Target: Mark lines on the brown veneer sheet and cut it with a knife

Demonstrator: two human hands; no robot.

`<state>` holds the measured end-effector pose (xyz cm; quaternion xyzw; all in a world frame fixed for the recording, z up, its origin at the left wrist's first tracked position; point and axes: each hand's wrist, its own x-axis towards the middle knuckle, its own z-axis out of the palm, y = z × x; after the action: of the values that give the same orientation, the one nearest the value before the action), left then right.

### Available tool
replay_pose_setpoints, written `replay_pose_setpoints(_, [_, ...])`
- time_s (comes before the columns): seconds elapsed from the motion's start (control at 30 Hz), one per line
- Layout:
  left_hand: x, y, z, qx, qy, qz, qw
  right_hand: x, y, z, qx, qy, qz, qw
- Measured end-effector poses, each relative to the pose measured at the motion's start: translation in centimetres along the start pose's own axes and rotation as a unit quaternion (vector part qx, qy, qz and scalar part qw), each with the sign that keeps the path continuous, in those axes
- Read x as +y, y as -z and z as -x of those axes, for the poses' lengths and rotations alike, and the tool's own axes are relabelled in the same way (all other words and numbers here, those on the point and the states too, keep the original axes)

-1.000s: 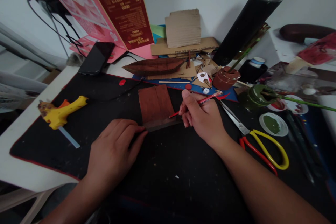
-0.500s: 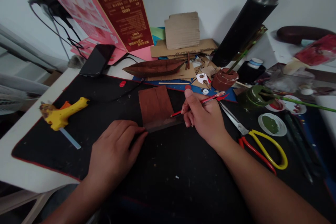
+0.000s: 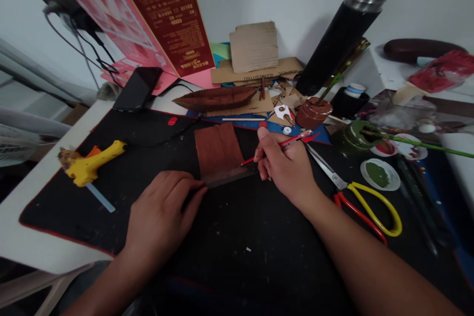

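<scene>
A brown painted piece of card (image 3: 217,147) lies on the black mat (image 3: 222,237). Across its near edge rests a clear ruler (image 3: 225,177). My left hand (image 3: 165,207) pinches the ruler's left end between thumb and fingers. In my right hand (image 3: 285,168) is a red pencil (image 3: 284,143), gripped as for writing. Its tip points left and meets the card just above the ruler's edge, though I cannot tell whether it touches. The ruler's right end runs under or near my right hand.
Scissors (image 3: 342,185) with red and yellow handles lie right of my right hand. On the left sits a yellow glue gun (image 3: 92,162). Behind the card are a brown boat-shaped piece (image 3: 215,98), cardboard scraps and a paint jar (image 3: 314,112). A black flask (image 3: 338,44) leans at the back.
The whole view has shifted slightly. Both hands, the ruler and the card keep nearly the same places, with the pencil tip still over the card.
</scene>
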<state>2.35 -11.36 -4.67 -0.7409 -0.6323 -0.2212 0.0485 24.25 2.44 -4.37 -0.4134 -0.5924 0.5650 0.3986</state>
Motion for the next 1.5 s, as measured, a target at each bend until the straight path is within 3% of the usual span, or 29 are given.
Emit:
replay_pose_setpoints(0.23, [-0.13, -0.06, 0.1, -0.001, -0.017, -0.009, 1.0, 0.26, 0.52, -0.31, 0.023, -0.001, -0.003, 1.0])
replay_pose_setpoints(0.93, [-0.17, -0.18, 0.24, -0.003, -0.012, -0.015, 1.0, 0.39, 0.62, -0.39, 0.015, -0.003, 0.01, 1.0])
replay_pose_setpoints(1.2, [-0.13, -0.13, 0.19, -0.002, -0.011, -0.011, 1.0, 0.38, 0.14, -0.17, -0.012, -0.001, -0.043, 0.999])
replay_pose_setpoints(1.5, [-0.07, -0.11, 0.03, 0.002, -0.012, -0.012, 1.0, 0.18, -0.09, 0.09, -0.047, 0.014, -0.008, 0.999])
